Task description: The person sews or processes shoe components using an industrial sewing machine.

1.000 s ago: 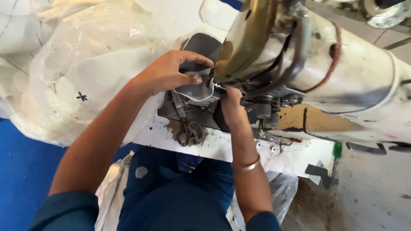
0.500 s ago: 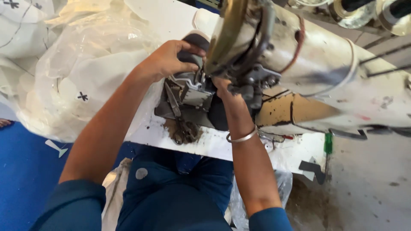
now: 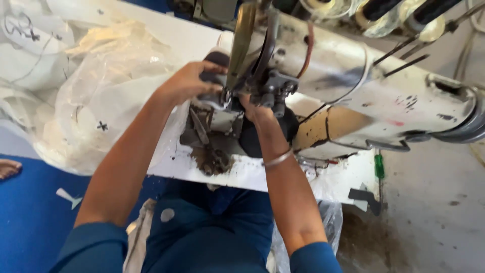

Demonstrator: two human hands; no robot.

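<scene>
A large worn cream sewing machine [image 3: 364, 96] stands across a white table [image 3: 283, 179]. My left hand [image 3: 189, 81] grips a dark grey piece with a pale edge [image 3: 214, 98] and holds it at the needle area. My right hand [image 3: 255, 108] is pressed against the same piece from the right, under the machine's black metal head parts [image 3: 275, 86]; its fingers are mostly hidden there. A thin metal bangle [image 3: 278, 159] sits on my right wrist.
A heap of clear plastic bags over white material [image 3: 96, 96] lies at the left of the table. A green-handled tool [image 3: 379, 166] lies at the table's right edge. Thread spools [image 3: 374, 15] stand behind the machine. Blue floor [image 3: 30, 222] at left, with another person's bare foot [image 3: 9, 168].
The view has shifted, so the machine and hands sit lower and more to the right. Both hands stay at the needle area on the dark piece.
</scene>
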